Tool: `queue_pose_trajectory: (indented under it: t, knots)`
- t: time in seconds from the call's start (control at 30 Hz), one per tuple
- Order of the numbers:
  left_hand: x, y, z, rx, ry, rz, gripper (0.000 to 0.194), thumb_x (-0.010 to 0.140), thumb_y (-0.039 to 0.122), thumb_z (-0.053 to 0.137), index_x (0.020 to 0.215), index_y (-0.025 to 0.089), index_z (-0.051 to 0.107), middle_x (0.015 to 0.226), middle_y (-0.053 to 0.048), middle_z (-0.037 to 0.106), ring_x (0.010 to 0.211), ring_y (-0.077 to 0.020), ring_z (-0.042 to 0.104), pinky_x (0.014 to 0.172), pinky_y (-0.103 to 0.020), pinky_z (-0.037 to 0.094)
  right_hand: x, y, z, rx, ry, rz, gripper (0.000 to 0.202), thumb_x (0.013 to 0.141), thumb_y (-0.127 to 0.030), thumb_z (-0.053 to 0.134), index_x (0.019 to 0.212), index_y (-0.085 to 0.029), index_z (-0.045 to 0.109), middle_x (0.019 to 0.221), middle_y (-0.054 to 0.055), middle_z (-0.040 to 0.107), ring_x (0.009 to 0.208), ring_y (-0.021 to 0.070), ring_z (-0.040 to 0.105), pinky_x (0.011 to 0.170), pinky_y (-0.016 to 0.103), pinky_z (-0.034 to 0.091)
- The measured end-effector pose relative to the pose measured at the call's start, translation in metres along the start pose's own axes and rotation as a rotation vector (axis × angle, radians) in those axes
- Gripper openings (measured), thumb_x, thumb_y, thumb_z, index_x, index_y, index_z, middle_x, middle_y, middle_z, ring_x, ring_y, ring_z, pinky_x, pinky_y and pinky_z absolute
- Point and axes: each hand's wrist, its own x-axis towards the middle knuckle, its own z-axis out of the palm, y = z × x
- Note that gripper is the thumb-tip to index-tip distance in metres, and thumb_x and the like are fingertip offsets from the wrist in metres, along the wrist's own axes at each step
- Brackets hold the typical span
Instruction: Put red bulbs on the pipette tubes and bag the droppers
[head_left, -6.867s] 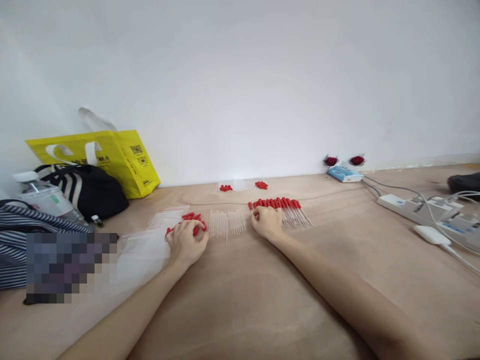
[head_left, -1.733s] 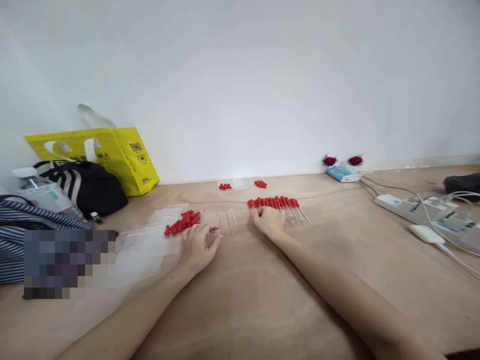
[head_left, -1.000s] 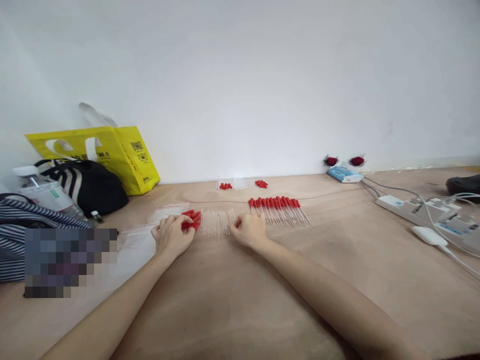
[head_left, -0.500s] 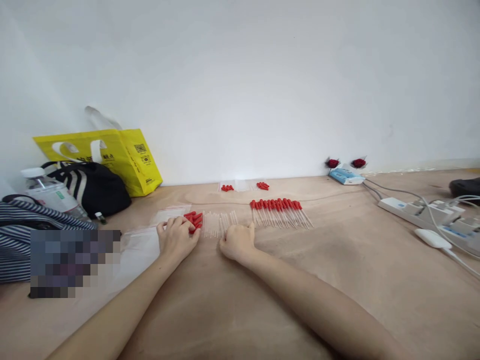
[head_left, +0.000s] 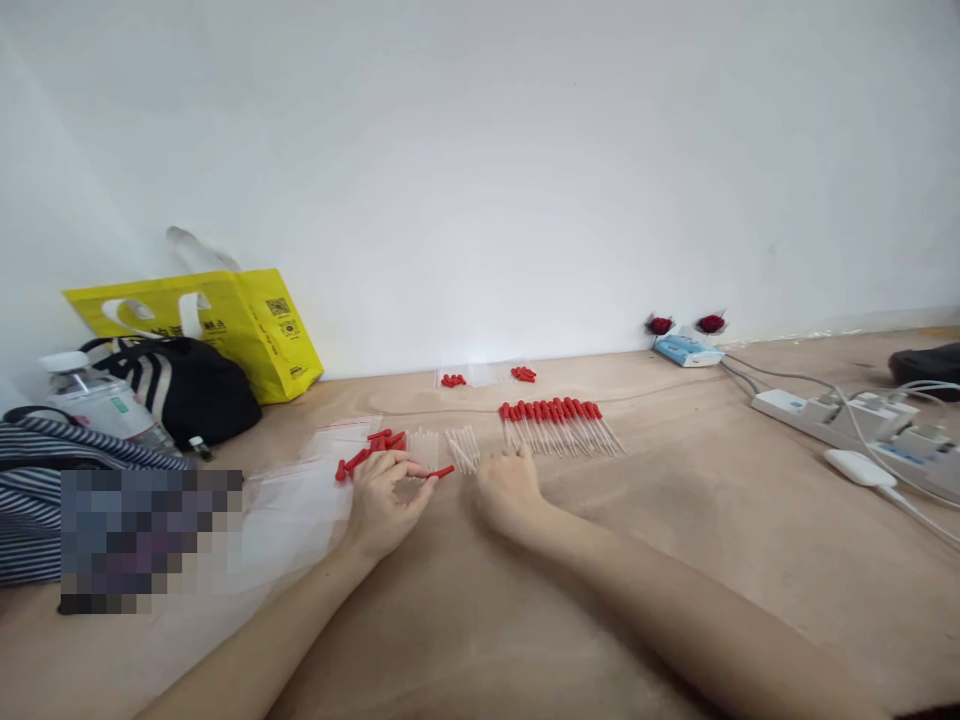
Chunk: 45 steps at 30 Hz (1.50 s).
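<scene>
Between its thumb and fingertips, my left hand (head_left: 390, 497) pinches a small red piece (head_left: 442, 471). Behind that hand lies a pile of loose red pieces (head_left: 386, 440). Clear thin tubes (head_left: 424, 448) and a cluster of white sticks (head_left: 463, 447) rest between my two hands. My right hand (head_left: 510, 488) has its fingers curled on the table beside the white sticks; what they hold, if anything, is hidden. Just beyond it is a row of red-tipped sticks (head_left: 559, 425), laid side by side.
Two small groups of red pieces (head_left: 453, 381) lie near the wall. At left are plastic bags (head_left: 300, 510), a yellow bag (head_left: 262, 330), a black bag (head_left: 202, 390) and a bottle (head_left: 105, 405). A tissue pack (head_left: 688, 350) and power strip (head_left: 825, 415) are at right.
My left hand has moved right and nearer, with a red piece now in its fingers. My right hand has shifted right, uncovering the white sticks.
</scene>
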Motion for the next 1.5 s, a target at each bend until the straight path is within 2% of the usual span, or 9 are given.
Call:
queue_pose_trajectory:
  t: [0.23, 0.4, 0.6, 0.73, 0.93, 1.03, 1.17, 1.3, 1.5]
  knots:
    - [-0.007, 0.024, 0.012, -0.243, -0.295, 0.141, 0.009, 0.073, 0.024, 0.053, 0.069, 0.019, 0.060, 0.076, -0.003, 0.059, 0.073, -0.0166, 0.054, 0.068, -0.031, 0.043, -0.050, 0.112, 0.008, -0.004, 0.173, -0.178, 0.017, 0.084, -0.022, 0.043, 0.077, -0.015, 0.056, 0.081, 0.008, 0.061, 0.082, 0.0203, 0.050, 0.073, 0.033, 0.033]
    - [-0.008, 0.029, 0.014, -0.233, -0.326, 0.194, 0.011, 0.074, 0.019, 0.050, 0.079, 0.018, 0.060, 0.081, -0.005, 0.061, 0.077, -0.0187, 0.054, 0.071, -0.035, 0.044, -0.059, 0.141, 0.008, 0.136, 0.163, -0.254, 0.016, 0.084, -0.026, 0.045, 0.075, -0.017, 0.055, 0.077, 0.005, 0.058, 0.078, 0.0177, 0.048, 0.071, 0.030, 0.035]
    - [-0.010, 0.028, 0.017, -0.173, -0.343, 0.268, 0.020, 0.077, 0.027, 0.053, 0.091, 0.021, 0.065, 0.097, -0.007, 0.062, 0.090, -0.0225, 0.054, 0.078, -0.038, 0.044, -0.057, 0.131, -0.003, 0.289, 0.137, -0.316, 0.016, 0.076, -0.033, 0.057, 0.078, -0.016, 0.056, 0.076, 0.003, 0.057, 0.076, 0.0150, 0.049, 0.068, 0.026, 0.037]
    - [-0.010, 0.027, 0.020, -0.200, -0.328, 0.274, 0.018, 0.081, 0.026, 0.050, 0.085, 0.022, 0.067, 0.093, -0.005, 0.062, 0.087, -0.0197, 0.054, 0.077, -0.036, 0.043, -0.044, 0.118, -0.006, 0.325, 0.105, -0.309, 0.025, 0.071, -0.038, 0.062, 0.082, -0.016, 0.057, 0.082, 0.004, 0.057, 0.079, 0.0155, 0.049, 0.069, 0.026, 0.037]
    - [-0.005, 0.032, 0.025, -0.226, -0.376, 0.179, 0.014, 0.083, 0.024, 0.047, 0.083, 0.019, 0.060, 0.080, -0.003, 0.062, 0.080, -0.0184, 0.054, 0.073, -0.034, 0.041, -0.028, 0.110, -0.001, 0.283, -0.022, -0.254, 0.013, 0.073, -0.029, 0.060, 0.070, -0.017, 0.058, 0.075, 0.002, 0.057, 0.073, 0.0143, 0.050, 0.062, 0.023, 0.034]
    - [-0.002, 0.033, 0.029, -0.229, -0.387, 0.149, 0.014, 0.084, 0.024, 0.045, 0.086, 0.019, 0.058, 0.083, -0.003, 0.062, 0.082, -0.0192, 0.054, 0.073, -0.034, 0.041, -0.028, 0.106, 0.004, 0.204, 0.057, -0.212, 0.014, 0.078, -0.030, 0.054, 0.072, -0.018, 0.057, 0.079, 0.004, 0.060, 0.079, 0.0169, 0.051, 0.068, 0.027, 0.032]
    - [-0.001, 0.030, 0.032, -0.249, -0.382, 0.164, 0.017, 0.085, 0.024, 0.044, 0.093, 0.020, 0.059, 0.086, -0.003, 0.064, 0.083, -0.0186, 0.054, 0.075, -0.034, 0.040, -0.019, 0.100, 0.006, 0.117, 0.168, -0.026, 0.020, 0.084, -0.031, 0.043, 0.079, -0.017, 0.057, 0.080, 0.006, 0.064, 0.079, 0.0188, 0.055, 0.075, 0.033, 0.028]
    - [-0.002, 0.028, 0.031, -0.257, -0.386, 0.176, 0.018, 0.085, 0.024, 0.045, 0.095, 0.022, 0.059, 0.088, -0.002, 0.066, 0.083, -0.0184, 0.055, 0.076, -0.034, 0.039, 0.007, 0.089, 0.004, 0.159, 0.214, 0.137, 0.020, 0.082, -0.031, 0.044, 0.078, -0.018, 0.059, 0.080, 0.005, 0.066, 0.079, 0.0176, 0.058, 0.074, 0.030, 0.029]
    - [-0.002, 0.028, 0.029, -0.257, -0.387, 0.172, 0.017, 0.084, 0.024, 0.046, 0.091, 0.021, 0.061, 0.086, -0.001, 0.067, 0.082, -0.0181, 0.056, 0.075, -0.034, 0.039, 0.034, 0.071, 0.010, 0.166, 0.239, 0.219, 0.019, 0.079, -0.026, 0.045, 0.076, -0.017, 0.062, 0.080, 0.008, 0.067, 0.080, 0.0204, 0.059, 0.071, 0.029, 0.031]
